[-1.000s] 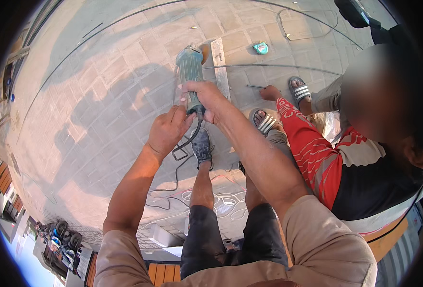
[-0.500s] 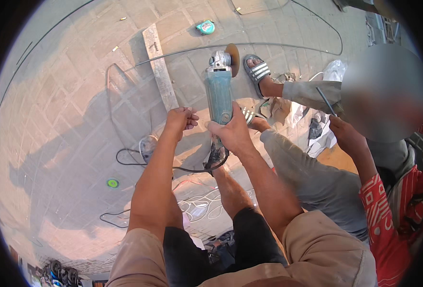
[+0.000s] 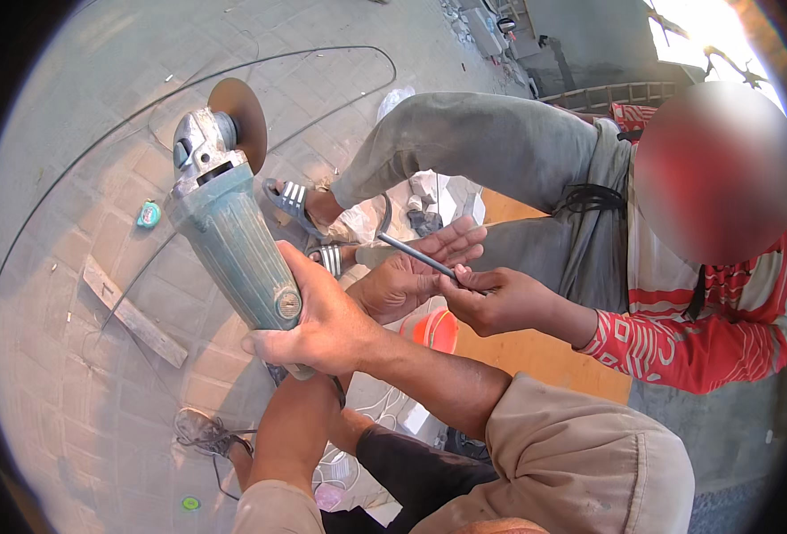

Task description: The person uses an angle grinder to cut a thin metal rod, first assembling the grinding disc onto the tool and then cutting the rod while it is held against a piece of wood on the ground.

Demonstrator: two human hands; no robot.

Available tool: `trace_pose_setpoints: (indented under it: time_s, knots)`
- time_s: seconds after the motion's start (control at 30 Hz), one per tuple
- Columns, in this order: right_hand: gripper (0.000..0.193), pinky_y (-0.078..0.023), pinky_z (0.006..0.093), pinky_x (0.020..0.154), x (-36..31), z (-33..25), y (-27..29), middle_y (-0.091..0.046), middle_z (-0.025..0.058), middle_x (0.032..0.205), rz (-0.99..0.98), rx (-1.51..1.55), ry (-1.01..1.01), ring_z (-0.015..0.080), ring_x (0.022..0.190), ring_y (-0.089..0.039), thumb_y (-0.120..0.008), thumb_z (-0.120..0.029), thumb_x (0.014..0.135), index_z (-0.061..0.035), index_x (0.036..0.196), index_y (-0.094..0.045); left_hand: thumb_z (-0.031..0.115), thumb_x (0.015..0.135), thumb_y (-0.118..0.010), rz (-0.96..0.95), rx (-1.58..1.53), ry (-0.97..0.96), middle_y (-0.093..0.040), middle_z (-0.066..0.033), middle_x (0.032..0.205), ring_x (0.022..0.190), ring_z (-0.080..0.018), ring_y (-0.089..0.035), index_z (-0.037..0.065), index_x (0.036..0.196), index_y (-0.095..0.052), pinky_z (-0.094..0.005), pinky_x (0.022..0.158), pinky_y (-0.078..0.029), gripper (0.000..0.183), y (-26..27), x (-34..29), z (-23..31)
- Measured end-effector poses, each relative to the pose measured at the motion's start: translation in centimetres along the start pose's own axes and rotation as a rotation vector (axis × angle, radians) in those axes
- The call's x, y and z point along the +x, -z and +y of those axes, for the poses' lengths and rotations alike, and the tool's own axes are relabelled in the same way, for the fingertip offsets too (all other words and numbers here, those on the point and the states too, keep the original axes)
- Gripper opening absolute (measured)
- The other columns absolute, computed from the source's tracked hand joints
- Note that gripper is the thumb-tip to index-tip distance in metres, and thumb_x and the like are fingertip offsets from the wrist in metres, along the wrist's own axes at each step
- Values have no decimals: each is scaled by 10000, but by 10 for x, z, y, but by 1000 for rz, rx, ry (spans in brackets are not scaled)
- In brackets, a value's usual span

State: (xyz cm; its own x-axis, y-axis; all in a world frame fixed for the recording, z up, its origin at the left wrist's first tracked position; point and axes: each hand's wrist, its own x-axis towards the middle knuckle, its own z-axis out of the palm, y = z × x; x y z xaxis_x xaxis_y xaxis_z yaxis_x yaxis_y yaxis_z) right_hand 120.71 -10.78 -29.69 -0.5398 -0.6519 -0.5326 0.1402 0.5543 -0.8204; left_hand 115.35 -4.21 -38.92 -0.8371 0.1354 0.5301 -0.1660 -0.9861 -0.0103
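Observation:
A worn teal angle grinder (image 3: 233,240) is held up at the left, tilted, with a thin brown disc (image 3: 242,125) at its far end. My right hand (image 3: 331,316) wraps round its body near the rear. Beneath my right wrist my left arm crosses, and my left hand (image 3: 402,280) is open, palm up, fingers stretched to the right. A dark thin rod (image 3: 411,254) lies over that palm, gripped by the co-worker's hand (image 3: 491,303). Whether the rod touches my palm I cannot tell.
The co-worker sits at the right on a wooden board (image 3: 536,360), knees toward me. An orange bucket (image 3: 433,329) stands below our hands. On the brick paving lie a wood strip (image 3: 131,307), a turquoise tape measure (image 3: 149,214), a long black cable (image 3: 135,116) and a green disc (image 3: 190,503).
My view has turned right toward the co-worker. The grinder is now raised nearer. My left hand has moved across under my right arm and opened beside the co-worker's rod.

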Motion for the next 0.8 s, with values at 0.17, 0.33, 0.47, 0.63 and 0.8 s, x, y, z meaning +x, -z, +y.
trace_pose_setpoints:
  time_s: [0.17,0.33,0.47,0.63,0.8]
  knots:
    - [805,-502,299,867,-15,2,-36,-605,59,1126,-41,169,-23,133,1016,-592,-849,-108,752,7,1432,-434,37,1009,-535,37,-156,-209,-409,-187,1606,1462,-306,-435,29,1451,-530,-439,1182,-407,442,-47,-48,17]
    - [627,-558,267,657,-51,21,-42,-646,71,939,-51,277,-13,125,774,-669,-776,4,784,14,1326,-461,135,1036,-584,574,-4,-571,-544,-178,1471,1339,-279,-539,21,1337,-608,-422,1101,-475,323,-61,-127,26]
    - [602,-551,277,740,-39,8,-96,-670,82,957,-127,213,-1,136,822,-670,-801,-25,767,9,1287,-501,242,1065,-607,1304,65,-807,-675,-62,1117,1025,-264,-672,72,1197,-625,-400,940,-511,216,76,-301,81]
    - [554,-558,288,694,-3,69,-105,-660,84,930,-78,139,-65,145,769,-673,-805,-34,769,6,1230,-501,147,1059,-592,1810,-5,-879,-665,-189,1180,1085,-328,-696,-57,1180,-591,-427,904,-627,237,118,-461,156]
    - [499,-561,308,632,15,136,-107,-652,92,879,-27,146,-152,158,688,-665,-754,-4,776,9,1200,-493,112,1015,-659,1990,240,-641,-722,-223,1013,899,-354,-758,-98,1140,-600,-373,734,-677,251,169,-492,217]
